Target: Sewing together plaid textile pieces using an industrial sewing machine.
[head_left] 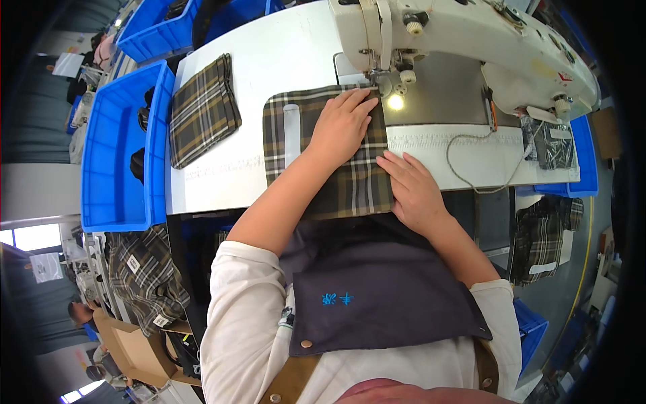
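Observation:
A plaid fabric piece (316,188) with a pale strip (291,135) lies under the needle area of a white sewing machine (451,37). My left hand (340,129) rests on this fabric just in front of the lit presser foot (380,84), fingers stretched forward and slightly apart. Lower down, my right hand (412,188) lies at the fabric's right edge, fingertips on it and fingers extended. At the left of the white tabletop (235,188) sits a folded stack of similar plaid fabric (205,111).
Blue bins (94,168) flank the table. A small tool (491,108) with a cord lies beside a wrapped bundle (552,145) at right. More plaid pieces (145,269) hang below left and right. An open carton (128,340) and co-workers (81,313) appear at lower left.

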Demonstrator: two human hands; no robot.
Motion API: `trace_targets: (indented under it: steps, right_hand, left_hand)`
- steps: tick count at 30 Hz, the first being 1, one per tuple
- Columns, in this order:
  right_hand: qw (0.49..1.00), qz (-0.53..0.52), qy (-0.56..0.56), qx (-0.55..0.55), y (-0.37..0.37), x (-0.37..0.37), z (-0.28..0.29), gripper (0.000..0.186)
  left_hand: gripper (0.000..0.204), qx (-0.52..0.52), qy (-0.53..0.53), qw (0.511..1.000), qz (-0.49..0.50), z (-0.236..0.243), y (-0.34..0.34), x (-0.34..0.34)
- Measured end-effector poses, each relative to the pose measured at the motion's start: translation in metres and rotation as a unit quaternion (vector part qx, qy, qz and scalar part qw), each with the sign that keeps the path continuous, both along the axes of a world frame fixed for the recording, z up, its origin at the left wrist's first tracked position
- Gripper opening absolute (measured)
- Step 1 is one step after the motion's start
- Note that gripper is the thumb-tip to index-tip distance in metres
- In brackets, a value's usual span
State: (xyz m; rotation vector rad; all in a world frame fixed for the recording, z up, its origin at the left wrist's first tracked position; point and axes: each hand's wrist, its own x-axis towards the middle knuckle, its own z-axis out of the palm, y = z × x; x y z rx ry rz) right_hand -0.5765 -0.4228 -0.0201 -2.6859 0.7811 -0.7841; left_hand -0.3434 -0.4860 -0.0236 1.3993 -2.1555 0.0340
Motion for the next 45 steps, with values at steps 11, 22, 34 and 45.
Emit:
trace_targets:
  steps: [11, 22, 34, 45]
  right_hand:
    - [0.787, -0.131, -0.286, 0.532, 0.052, -0.019, -0.034, 0.022]
    - [0.756, -0.103, -0.327, 0.557, 0.060, -0.016, -0.023, 0.020]
    - [0.989, 0.013, -0.140, -0.046, 0.030, -0.017, -0.004, 0.020]
    - [0.994, 0.032, -0.039, -0.098, 0.025, -0.015, 0.006, 0.017]
  left_hand:
    - [0.052, 0.107, -0.004, 0.994, 0.007, 0.027, 0.163, -0.019]
    - [0.019, -0.101, -0.027, 0.994, -0.017, 0.009, 0.151, -0.031]
    - [0.023, -0.042, -0.006, 0.998, -0.035, 0.021, 0.147, -0.032]
    - [0.052, 0.136, -0.013, 0.990, -0.044, 0.026, 0.105, -0.016]
